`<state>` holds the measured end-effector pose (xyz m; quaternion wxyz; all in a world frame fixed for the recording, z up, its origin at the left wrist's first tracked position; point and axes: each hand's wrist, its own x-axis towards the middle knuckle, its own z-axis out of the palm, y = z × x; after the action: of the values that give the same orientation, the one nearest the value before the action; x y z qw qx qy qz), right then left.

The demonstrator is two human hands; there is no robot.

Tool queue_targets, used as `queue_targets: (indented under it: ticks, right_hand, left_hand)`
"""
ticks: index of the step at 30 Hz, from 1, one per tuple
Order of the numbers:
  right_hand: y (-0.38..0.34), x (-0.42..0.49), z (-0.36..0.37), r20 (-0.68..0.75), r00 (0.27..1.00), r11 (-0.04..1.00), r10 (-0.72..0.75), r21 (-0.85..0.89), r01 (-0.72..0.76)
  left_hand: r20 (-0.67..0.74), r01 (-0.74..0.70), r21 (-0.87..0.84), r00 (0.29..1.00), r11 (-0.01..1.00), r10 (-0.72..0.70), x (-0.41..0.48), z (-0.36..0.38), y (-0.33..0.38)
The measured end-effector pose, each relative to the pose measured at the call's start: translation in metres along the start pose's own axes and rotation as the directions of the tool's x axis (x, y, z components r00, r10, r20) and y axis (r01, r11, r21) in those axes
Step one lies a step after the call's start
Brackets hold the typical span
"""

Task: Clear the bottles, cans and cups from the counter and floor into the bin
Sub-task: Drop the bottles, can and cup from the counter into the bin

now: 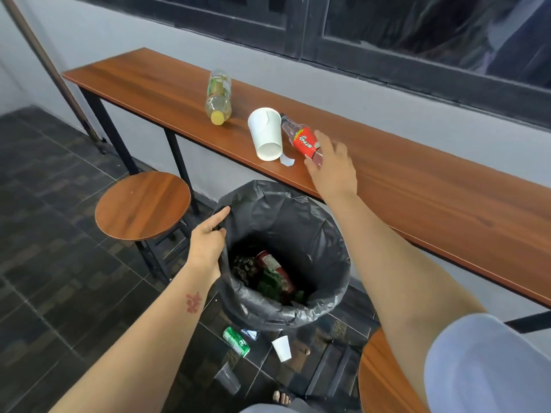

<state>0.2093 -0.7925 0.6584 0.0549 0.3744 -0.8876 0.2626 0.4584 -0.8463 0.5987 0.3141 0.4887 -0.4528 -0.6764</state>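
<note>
Our left grip pinched the near-left rim of the bin, thumb and curled fingers pressed on the black liner and the forefinger laid out along the rim, so that the mouth was held wide. We could see a red can and some dark green litter lying at the bottom.

On the surface, toward its left end, the yellow-capped bottle lay on its side, cap toward the front edge. To the right of it the paper cup lay tipped over, just beside the red-labelled bottle, which also lay on its side. The bottle's long axis ran slantwise, its clear neck toward the back edge and its base toward the front edge.

Our right grip was spread over the base end of that bottle, fingers splayed above the label and the thumb reaching under the near end; we could not tell whether it already touched. We judged this the bottle in hand: it lay directly beyond the fingers, well apart from the left grip, and the closing would have to come across its axis. The bin's mouth stood just below the front edge, so the carry looked short.

On the floor by the bin a green can, a small white cup and a clear cup waited.
</note>
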Motion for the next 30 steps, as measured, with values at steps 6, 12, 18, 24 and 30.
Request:
queue_targets:
  ticks: [6,12,18,24,30]
  right_hand:
    - [0.008,-0.008,0.002,-0.101,0.995,0.991,0.016,0.137,-0.002]
    - [0.020,-0.023,-0.004,-0.176,0.984,0.988,0.035,0.156,-0.007]
    - [0.031,-0.050,-0.015,-0.251,0.967,0.975,0.048,0.222,0.009]
    - [0.048,-0.106,-0.028,-0.271,0.962,0.916,0.013,0.389,0.098]
    - [0.058,-0.189,-0.026,-0.255,0.957,0.878,-0.139,0.416,0.238]
  left_hand:
    - [-0.011,0.017,0.007,1.000,1.000,-0.017,0.005,0.002,0.001]
    - [-0.005,0.020,0.031,1.000,0.999,-0.020,0.002,0.000,-0.004]
    - [-0.023,0.006,0.039,1.000,0.999,-0.005,-0.006,0.000,-0.006]
    - [-0.018,0.010,0.052,1.000,0.999,-0.009,-0.017,0.002,-0.005]
    - [-0.006,0.004,0.070,1.000,0.998,-0.003,-0.029,0.004,-0.003]
